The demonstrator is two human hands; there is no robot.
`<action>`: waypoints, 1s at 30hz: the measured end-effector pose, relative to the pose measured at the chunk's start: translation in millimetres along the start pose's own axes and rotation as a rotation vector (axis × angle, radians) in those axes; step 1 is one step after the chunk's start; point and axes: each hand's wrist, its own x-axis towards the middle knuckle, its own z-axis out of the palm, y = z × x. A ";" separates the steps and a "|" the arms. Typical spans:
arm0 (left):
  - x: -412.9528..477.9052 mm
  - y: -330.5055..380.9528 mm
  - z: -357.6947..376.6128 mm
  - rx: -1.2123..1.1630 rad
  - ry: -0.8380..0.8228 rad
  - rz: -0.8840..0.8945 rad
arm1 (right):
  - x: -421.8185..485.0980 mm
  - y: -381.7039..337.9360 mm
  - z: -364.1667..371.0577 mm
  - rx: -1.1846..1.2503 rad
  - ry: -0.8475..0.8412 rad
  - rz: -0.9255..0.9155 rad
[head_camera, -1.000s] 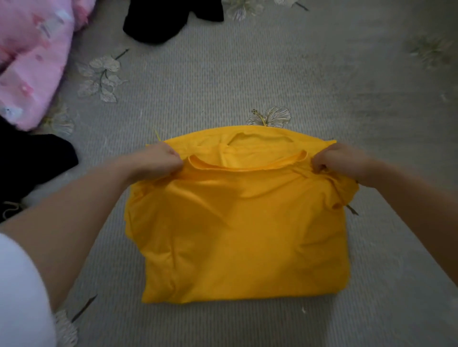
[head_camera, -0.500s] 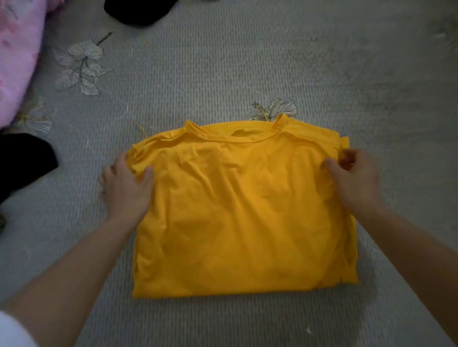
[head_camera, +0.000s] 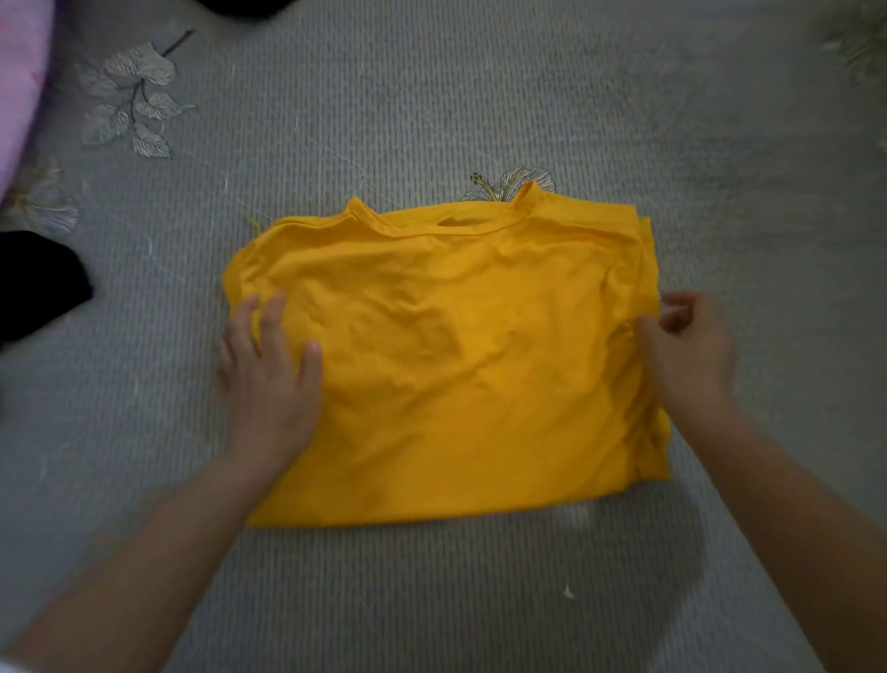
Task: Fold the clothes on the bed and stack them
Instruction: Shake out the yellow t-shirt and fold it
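Observation:
A yellow T-shirt (head_camera: 461,355) lies folded into a rough rectangle on the grey bed cover (head_camera: 480,96), collar at the far edge. My left hand (head_camera: 269,379) rests flat on the shirt's left side, fingers spread and straight. At the shirt's right edge is my right hand (head_camera: 686,350), its fingers curled, with thumb and fingertips at the fabric's side fold; the pinch itself is blurred.
A black garment (head_camera: 38,283) lies at the left edge and another dark piece (head_camera: 249,5) shows at the top. Pink fabric (head_camera: 19,86) fills the upper left corner. The cover has printed leaf and flower patterns.
Both hands laid the shirt's collar half down flat, then slid toward me along the side edges. The view shifted so the pink and black clothes moved further out of frame.

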 end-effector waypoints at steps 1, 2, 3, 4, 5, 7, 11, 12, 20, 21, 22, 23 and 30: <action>-23.3 1.2 3.1 0.028 -0.036 0.070 | -19.1 11.4 -3.7 -0.015 -0.011 -0.005; -46.3 1.1 6.5 0.071 -0.072 0.132 | -37.6 22.6 -7.1 -0.034 -0.031 -0.004; -66.9 0.2 9.9 0.120 -0.110 0.183 | -53.3 33.2 -9.9 -0.049 -0.051 0.001; -84.5 -1.0 13.3 0.164 -0.151 0.214 | -66.6 41.9 -12.0 -0.061 -0.070 0.007; -98.5 -2.0 16.1 0.198 -0.190 0.219 | -76.5 49.4 -13.6 -0.073 -0.091 0.016; -115.5 -4.0 20.4 0.232 -0.232 0.186 | -87.8 59.7 -17.5 -0.081 -0.088 0.038; -121.8 -9.4 23.2 0.186 -0.229 -0.034 | -95.7 69.4 -27.7 -0.081 -0.110 0.050; -122.5 -12.0 24.2 0.164 -0.238 -0.103 | -98.0 70.3 -29.2 -0.099 -0.152 0.041; -128.9 -24.9 24.5 0.232 -0.344 -0.189 | -98.0 92.1 -59.0 0.096 -0.153 0.164; -128.0 -25.1 23.9 0.244 -0.356 -0.197 | -100.1 97.6 -63.7 0.064 -0.167 0.163; -127.7 -25.4 23.6 0.249 -0.367 -0.207 | -103.3 101.8 -67.0 0.033 -0.198 0.149; -127.6 -25.8 23.8 0.244 -0.378 -0.218 | -106.6 104.1 -69.1 0.007 -0.224 0.124; -134.2 -28.1 16.3 0.214 -0.397 -0.221 | -105.8 89.0 -51.8 -0.063 -0.266 0.032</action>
